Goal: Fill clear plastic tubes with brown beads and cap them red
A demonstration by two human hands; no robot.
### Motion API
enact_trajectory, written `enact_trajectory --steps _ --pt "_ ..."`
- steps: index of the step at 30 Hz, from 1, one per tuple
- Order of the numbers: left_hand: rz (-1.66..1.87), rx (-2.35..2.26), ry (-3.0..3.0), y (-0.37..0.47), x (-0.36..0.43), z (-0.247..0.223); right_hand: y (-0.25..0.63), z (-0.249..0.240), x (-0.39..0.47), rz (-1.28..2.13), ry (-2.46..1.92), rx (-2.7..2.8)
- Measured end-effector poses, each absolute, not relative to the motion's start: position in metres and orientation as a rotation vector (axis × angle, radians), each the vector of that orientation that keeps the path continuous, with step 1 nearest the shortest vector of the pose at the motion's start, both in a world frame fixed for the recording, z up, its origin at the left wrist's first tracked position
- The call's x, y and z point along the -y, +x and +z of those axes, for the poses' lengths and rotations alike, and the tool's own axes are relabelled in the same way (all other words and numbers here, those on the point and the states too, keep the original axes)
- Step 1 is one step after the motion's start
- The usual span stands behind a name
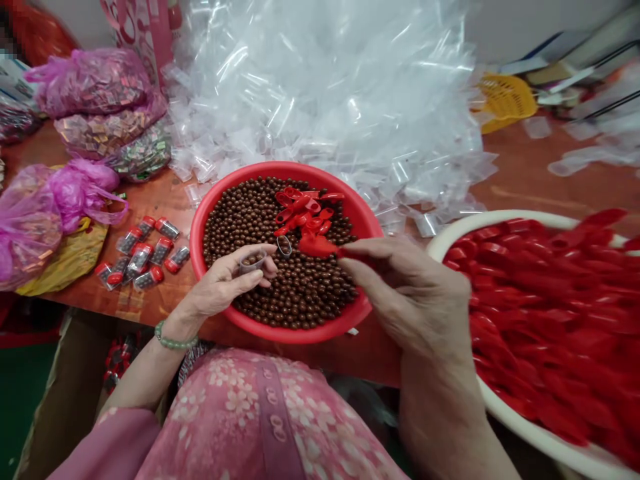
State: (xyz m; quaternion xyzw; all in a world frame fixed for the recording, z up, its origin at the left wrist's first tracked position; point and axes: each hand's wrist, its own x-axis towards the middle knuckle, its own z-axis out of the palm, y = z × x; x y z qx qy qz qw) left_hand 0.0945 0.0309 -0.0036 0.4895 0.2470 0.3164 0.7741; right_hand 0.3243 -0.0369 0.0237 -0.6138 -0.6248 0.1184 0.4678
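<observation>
My left hand [227, 277] is wrapped round a small clear plastic tube [252, 261] with some brown balls inside, over the near left part of a red basin [200, 257]. Small round brown balls [300, 293] fill the basin. Several red plastic pieces [303, 210] lie on them toward the back. Between thumb and fingertips my right hand [405, 287] pinches a red scoop-like piece [317, 247] above the balls. Another clear tube [284, 246] shows just beyond my left fingertips.
Behind the basin rises a large heap of clear tubes [320, 100]. Filled tubes with red caps [140, 257] lie left, near bags of small wrapped pieces [100, 87]. A white tub [500, 400] of red pieces stands right, with a yellow basket [505, 100] behind it.
</observation>
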Motion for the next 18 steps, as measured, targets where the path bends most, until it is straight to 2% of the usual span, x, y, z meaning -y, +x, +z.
enact_trajectory --steps 3,8,18 --pt "0.713 -0.556 1.044 0.099 -0.027 -0.005 0.306 0.028 0.036 0.588 -1.341 1.536" --pt "0.775 -0.588 1.028 0.101 -0.025 -0.005 0.291 0.011 0.037 0.819 -1.314 1.386" --pt "0.781 -0.775 1.006 0.111 -0.029 0.001 0.292 0.009 0.041 0.787 -1.409 1.622"
